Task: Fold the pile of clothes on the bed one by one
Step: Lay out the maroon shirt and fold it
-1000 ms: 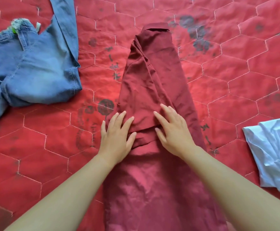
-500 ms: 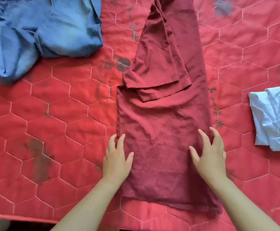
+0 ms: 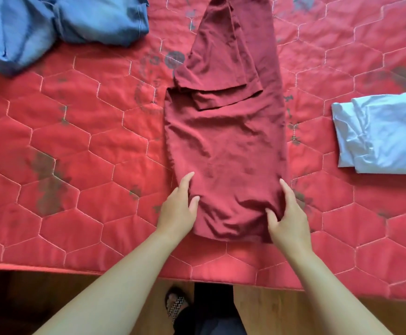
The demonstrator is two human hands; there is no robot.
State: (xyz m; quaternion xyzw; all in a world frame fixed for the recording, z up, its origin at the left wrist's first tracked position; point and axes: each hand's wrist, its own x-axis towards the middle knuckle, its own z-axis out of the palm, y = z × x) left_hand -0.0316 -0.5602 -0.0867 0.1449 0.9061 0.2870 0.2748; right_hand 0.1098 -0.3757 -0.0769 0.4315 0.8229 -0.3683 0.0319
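A maroon shirt (image 3: pixel 223 141) lies lengthwise on the red quilted bed (image 3: pixel 76 141), folded into a narrow strip with its sleeves laid over the upper part. My left hand (image 3: pixel 179 209) holds the shirt's lower left edge, thumb on top of the cloth. At the lower right edge my right hand (image 3: pixel 287 216) does the same, and the fabric bunches up between its thumb and fingers. Crumpled blue jeans (image 3: pixel 59 22) lie at the far left. A folded white garment (image 3: pixel 385 134) rests at the right.
The bed's near edge (image 3: pixel 100 272) runs across the lower part of the view, with wooden floor (image 3: pixel 330 315) below it. A foot in a patterned sandal (image 3: pixel 175 304) stands close to the bed.
Both hands slid down from the shirt's middle to its lower end and moved out to its side edges. The hem now wrinkles and sits farther from the bed's edge.
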